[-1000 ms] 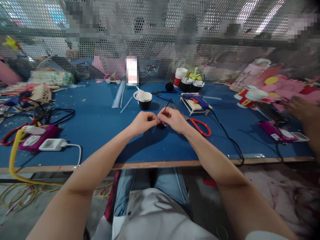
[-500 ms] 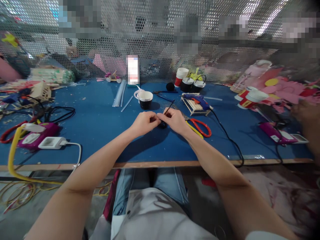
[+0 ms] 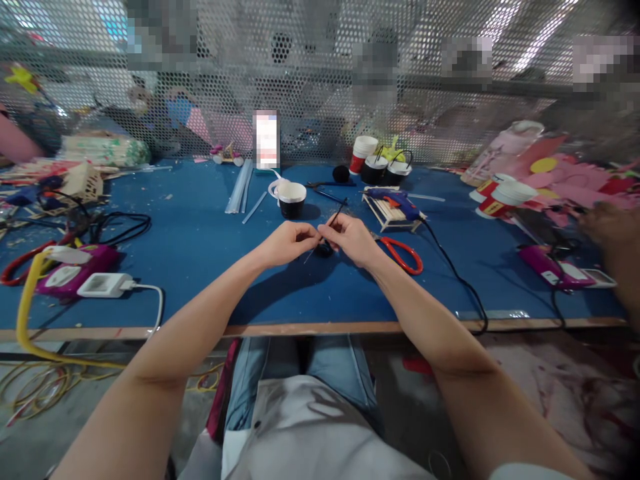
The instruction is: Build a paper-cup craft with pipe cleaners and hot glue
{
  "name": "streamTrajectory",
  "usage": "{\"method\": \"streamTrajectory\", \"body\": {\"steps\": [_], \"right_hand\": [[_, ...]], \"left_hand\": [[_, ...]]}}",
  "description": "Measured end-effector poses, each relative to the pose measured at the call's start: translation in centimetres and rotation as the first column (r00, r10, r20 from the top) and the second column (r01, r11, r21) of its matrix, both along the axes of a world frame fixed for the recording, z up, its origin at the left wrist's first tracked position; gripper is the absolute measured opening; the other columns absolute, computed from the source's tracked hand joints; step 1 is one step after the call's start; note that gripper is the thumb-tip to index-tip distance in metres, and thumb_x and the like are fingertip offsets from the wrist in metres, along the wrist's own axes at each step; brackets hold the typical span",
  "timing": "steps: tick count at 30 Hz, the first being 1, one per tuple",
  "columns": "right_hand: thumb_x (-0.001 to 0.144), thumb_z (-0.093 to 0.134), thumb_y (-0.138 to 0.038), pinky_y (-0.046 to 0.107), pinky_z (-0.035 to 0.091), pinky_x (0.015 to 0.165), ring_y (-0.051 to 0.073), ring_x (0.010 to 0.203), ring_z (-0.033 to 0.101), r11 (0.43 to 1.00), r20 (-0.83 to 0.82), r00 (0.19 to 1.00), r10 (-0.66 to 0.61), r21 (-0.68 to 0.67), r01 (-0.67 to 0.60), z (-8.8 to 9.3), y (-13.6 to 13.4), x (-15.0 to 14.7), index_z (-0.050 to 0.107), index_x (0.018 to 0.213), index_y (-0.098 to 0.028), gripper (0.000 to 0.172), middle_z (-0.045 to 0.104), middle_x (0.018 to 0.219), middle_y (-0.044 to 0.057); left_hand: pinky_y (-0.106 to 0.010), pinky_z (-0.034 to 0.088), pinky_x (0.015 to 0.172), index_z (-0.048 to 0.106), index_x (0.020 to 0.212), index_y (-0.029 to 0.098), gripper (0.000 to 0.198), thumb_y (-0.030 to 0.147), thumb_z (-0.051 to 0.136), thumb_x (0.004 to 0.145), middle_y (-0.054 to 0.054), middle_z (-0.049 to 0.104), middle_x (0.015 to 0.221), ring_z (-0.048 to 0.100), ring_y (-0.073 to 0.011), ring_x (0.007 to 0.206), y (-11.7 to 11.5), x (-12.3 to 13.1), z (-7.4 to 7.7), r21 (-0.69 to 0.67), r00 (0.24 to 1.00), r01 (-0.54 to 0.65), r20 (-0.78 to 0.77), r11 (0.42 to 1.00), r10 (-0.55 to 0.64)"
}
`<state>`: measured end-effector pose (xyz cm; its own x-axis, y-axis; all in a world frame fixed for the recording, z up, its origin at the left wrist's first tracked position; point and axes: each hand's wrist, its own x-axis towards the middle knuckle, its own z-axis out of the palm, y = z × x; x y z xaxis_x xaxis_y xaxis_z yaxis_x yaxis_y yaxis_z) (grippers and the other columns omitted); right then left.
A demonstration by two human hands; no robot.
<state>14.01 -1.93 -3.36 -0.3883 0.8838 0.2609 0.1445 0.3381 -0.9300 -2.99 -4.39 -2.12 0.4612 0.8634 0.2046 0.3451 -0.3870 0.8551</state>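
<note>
My left hand (image 3: pixel 290 243) and my right hand (image 3: pixel 353 239) meet above the middle of the table, fingertips pinched close together. Between them runs a thin black strand (image 3: pixel 342 208), like a wire or pipe cleaner. Its dark end sticks up past my right fingers, and a finer, paler end slants down below my left fingertips. A small dark rounded thing (image 3: pixel 324 249) shows just under the fingers, partly hidden; I cannot tell whether they touch it. Behind my hands stands a black-and-white paper cup (image 3: pixel 291 200). Red-handled scissors (image 3: pixel 404 256) lie beside my right wrist.
A blue glue gun (image 3: pixel 400 200) rests on a small wooden stand, its cord trailing right. Pliers (image 3: pixel 327 192), glue sticks (image 3: pixel 240 187), a black ball (image 3: pixel 341 174) and more cups (image 3: pixel 374 169) lie farther back. Purple power strips (image 3: pixel 83 270) sit left and right. Another person's hand (image 3: pixel 607 227) is far right.
My fingertips have shifted slightly along the black strand, and its fine lower end now shows below my left fingers. My right hand covers more of the scissors' yellow part.
</note>
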Motion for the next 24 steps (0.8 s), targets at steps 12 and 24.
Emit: {"method": "streamTrajectory", "body": {"steps": [12,24], "right_hand": [[0.072,0.062,-0.043,0.019,0.031,0.039,0.005,0.040,0.040,0.998,0.010,0.999,0.054,-0.037,-0.053,0.32,-0.15,0.19,0.050,0.069,-0.016,0.030,0.051,0.051,-0.004],[0.073,0.059,-0.048,0.020,0.027,0.040,0.006,0.040,0.038,0.999,0.117,0.993,0.018,0.025,-0.021,0.25,0.00,0.21,0.048,0.067,-0.017,0.034,0.046,0.045,-0.006]], "left_hand": [[-0.019,0.033,0.056,0.055,0.069,0.012,0.019,0.027,0.047,0.078,0.001,0.051,0.063,0.042,-0.0071,0.058,-0.30,0.03,0.42,0.095,0.997,-0.008,-0.075,0.995,0.015],[-0.020,0.032,0.053,0.057,0.067,0.012,0.018,0.022,0.046,0.078,0.000,0.053,0.062,0.044,-0.0079,0.056,-0.03,0.19,-0.37,0.326,0.958,-0.073,-0.238,0.942,0.157]]}}
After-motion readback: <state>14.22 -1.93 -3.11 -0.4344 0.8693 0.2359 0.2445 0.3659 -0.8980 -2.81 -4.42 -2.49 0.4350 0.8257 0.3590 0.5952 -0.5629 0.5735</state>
